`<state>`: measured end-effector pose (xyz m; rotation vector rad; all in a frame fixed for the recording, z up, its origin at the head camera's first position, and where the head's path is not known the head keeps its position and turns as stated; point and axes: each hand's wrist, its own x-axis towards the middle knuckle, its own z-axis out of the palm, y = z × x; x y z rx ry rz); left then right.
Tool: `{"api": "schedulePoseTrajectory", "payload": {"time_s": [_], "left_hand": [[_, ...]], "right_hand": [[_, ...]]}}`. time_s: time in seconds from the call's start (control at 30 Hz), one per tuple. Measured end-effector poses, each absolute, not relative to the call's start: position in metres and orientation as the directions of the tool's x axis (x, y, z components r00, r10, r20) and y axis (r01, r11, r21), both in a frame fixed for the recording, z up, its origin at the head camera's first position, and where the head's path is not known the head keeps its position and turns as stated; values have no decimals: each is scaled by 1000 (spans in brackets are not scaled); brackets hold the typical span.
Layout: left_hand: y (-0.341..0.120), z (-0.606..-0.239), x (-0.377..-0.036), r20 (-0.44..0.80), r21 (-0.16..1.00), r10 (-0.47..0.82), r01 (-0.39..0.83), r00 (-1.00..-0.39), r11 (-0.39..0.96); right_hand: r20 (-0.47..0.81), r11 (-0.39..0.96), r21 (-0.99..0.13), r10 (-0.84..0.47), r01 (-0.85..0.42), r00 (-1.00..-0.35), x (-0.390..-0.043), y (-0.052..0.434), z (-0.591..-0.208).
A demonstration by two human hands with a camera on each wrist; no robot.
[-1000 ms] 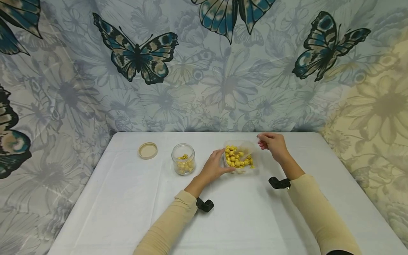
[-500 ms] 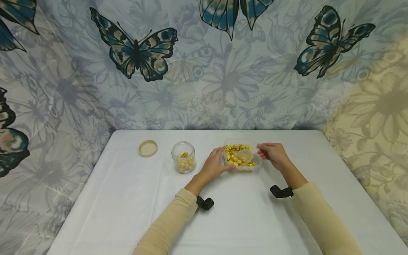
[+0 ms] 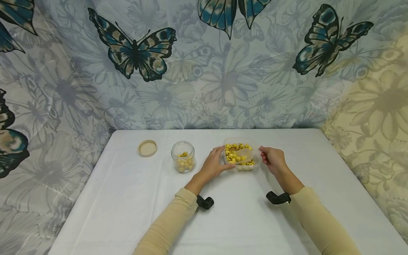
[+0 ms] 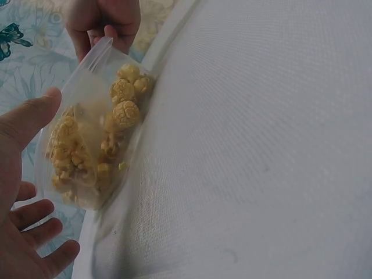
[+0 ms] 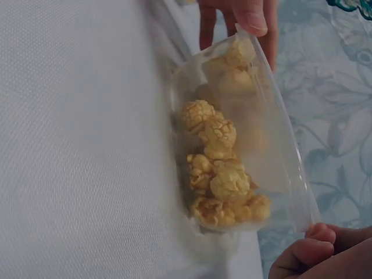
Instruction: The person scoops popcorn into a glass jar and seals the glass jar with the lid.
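A clear plastic container [image 3: 245,168] of yellow popcorn [image 3: 230,156] stands on the table in the head view. My left hand [image 3: 211,164] holds its left side, thumb at the near edge and fingers toward the far corner. The left wrist view shows that thumb [image 4: 40,113] at the rim with the other fingers spread below. In my right hand [image 3: 275,160], curled fingers pinch the handle of a translucent scoop [image 3: 245,154] at the container's right edge. The scoop's bowl lies among the popcorn; the hand hides most of the handle.
Left of the container stands an open glass jar [image 3: 174,157] partly filled with popcorn. A round beige-rimmed lid [image 3: 147,148] lies farther left on the white tablecloth [image 3: 127,198]. Behind the table hangs a butterfly-patterned cloth [image 3: 178,106].
My right hand has come down and toward me, lowering the scoop from a tilted pose into the popcorn. The left hand stays at the container. Jar and lid have not moved.
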<state>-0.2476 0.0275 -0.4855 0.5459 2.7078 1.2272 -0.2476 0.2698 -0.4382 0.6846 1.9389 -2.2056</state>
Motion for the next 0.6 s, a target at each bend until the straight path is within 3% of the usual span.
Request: {"api": "schedulePoseTrajectory", "payload": {"time_s": [0.6], "left_hand": [[26, -485, -248, 51, 748, 368, 280, -928, 602]], "right_hand": [[-497, -362, -833, 159, 417, -853, -249, 275, -439]]}}
